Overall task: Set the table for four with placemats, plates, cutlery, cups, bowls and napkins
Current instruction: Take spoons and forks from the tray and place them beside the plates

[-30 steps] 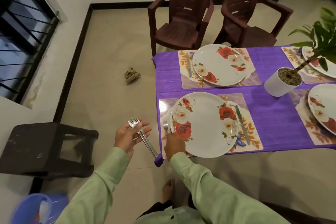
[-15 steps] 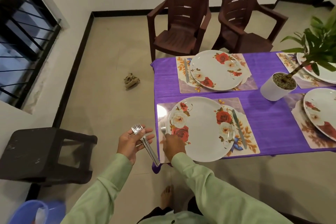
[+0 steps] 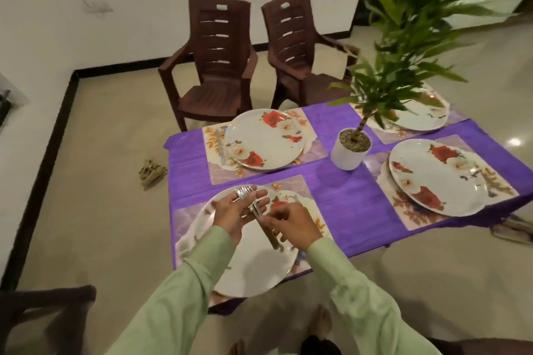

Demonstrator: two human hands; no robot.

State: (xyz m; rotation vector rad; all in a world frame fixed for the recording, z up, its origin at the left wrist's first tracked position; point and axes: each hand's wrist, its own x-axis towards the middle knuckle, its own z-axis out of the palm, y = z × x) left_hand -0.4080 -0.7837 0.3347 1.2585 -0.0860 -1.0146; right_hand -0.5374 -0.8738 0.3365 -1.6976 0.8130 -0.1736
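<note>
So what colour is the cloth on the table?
Purple. The tablecloth shows plainly between the placemats in the head view.

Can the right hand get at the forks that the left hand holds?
Probably yes. The handles of the forks stick out free from the left hand, and the right hand seems to pinch them.
</note>
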